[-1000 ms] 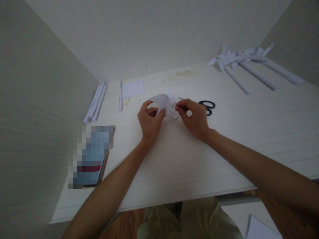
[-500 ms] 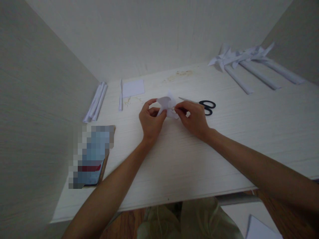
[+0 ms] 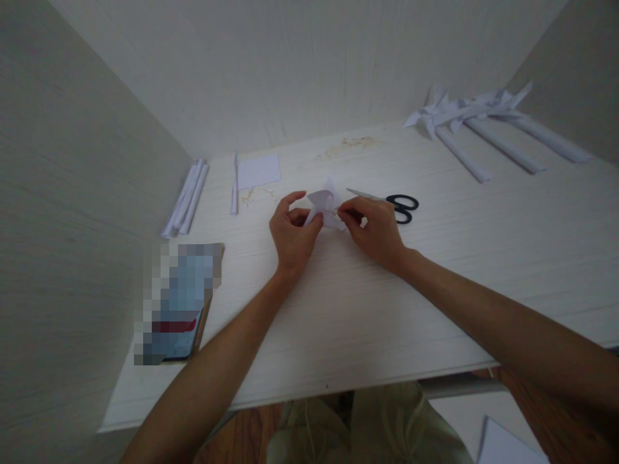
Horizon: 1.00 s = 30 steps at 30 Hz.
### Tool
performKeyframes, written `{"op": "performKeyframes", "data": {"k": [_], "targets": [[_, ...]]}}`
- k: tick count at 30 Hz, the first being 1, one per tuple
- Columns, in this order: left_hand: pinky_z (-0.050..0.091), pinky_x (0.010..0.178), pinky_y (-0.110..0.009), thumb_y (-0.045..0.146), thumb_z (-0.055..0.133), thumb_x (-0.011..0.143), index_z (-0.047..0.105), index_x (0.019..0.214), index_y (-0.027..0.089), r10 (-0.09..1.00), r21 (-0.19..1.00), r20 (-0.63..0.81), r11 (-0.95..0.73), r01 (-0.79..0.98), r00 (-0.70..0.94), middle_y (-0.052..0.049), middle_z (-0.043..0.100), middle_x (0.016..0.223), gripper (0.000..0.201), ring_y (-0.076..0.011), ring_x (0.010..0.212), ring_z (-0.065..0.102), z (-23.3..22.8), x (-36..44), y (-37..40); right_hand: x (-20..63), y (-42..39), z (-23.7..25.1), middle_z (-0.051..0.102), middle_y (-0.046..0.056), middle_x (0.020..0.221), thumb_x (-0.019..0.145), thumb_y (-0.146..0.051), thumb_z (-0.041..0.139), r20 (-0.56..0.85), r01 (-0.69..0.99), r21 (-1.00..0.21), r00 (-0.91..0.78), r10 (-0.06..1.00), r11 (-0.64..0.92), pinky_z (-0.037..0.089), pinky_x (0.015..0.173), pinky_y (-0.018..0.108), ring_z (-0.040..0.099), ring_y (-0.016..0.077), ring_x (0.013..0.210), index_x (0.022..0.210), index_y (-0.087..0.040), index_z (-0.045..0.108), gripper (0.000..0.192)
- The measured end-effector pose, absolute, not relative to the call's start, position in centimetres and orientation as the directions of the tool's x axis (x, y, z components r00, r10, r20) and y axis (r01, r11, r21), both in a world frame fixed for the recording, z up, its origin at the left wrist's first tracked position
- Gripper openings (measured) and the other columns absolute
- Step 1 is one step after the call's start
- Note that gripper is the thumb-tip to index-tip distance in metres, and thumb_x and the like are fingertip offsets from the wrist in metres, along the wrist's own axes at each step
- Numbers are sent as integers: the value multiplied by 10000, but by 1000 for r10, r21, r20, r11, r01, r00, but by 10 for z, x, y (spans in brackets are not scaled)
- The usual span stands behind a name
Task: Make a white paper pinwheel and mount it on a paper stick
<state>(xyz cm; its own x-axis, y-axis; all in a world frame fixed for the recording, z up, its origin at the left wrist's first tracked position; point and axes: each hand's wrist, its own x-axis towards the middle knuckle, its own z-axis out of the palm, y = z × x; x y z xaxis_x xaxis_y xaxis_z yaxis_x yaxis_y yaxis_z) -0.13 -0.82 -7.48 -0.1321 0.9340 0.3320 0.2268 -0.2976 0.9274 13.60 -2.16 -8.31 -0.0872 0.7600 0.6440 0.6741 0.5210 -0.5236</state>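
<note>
A white paper pinwheel (image 3: 322, 200) with curled blades is held above the table, in front of me. My left hand (image 3: 296, 233) grips it from the left, thumb on its front near the middle and index finger sticking out past a blade. At the pinwheel's centre, my right hand (image 3: 373, 229) pinches with thumb and forefinger; a small pale bit shows at the fingertips, too tiny to name. Just behind the right hand lie scissors (image 3: 402, 202) with black handles, partly covered by that hand.
Paper pinwheels on rolled paper sticks (image 3: 505, 147) lie at the back right. To the left are paper rolls (image 3: 188, 196), a thin paper roll (image 3: 235, 183), a paper square (image 3: 260, 171) and thin pale scraps (image 3: 249, 196). A phone (image 3: 186, 303), blurred out, lies by my left forearm.
The pinwheel's upper left blade has shifted slightly away from my left index finger. Both hands stay in nearly the same place.
</note>
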Motion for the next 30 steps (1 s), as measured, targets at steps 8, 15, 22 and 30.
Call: {"op": "performKeyframes", "data": {"k": [8,15,22,30], "targets": [[427,455,-167,115,628,569,531,929,160,943,937,304,-271,218,-137,46,619,557,375,-90,488,580,-73,-1,-8,136,-21,-84,598,1,605,776,-158,491,581,677,-537,-136,803,503,378,557,234,526,112,544,689,-161,574,121],[428,457,-169,119,619,584,529,935,172,934,918,341,-308,251,-102,52,609,556,366,-88,488,579,-74,-2,-10,137,-21,-85,608,13,656,763,-142,497,603,680,-520,-137,786,517,392,600,243,543,126,599,688,-167,580,114],[422,449,-166,124,619,586,531,929,172,935,919,337,-300,256,-114,53,610,551,358,-85,478,571,-74,-2,-9,135,-23,-83,613,21,624,810,-171,455,551,711,-493,-190,812,501,361,554,234,511,113,533,714,-148,586,165],[443,472,-176,106,625,570,532,912,180,937,920,336,-303,247,-101,55,611,554,362,-92,489,581,-73,0,-10,135,-24,-86,590,22,650,790,-172,477,602,696,-485,-172,779,529,365,554,226,494,110,556,705,-157,578,133]]}}
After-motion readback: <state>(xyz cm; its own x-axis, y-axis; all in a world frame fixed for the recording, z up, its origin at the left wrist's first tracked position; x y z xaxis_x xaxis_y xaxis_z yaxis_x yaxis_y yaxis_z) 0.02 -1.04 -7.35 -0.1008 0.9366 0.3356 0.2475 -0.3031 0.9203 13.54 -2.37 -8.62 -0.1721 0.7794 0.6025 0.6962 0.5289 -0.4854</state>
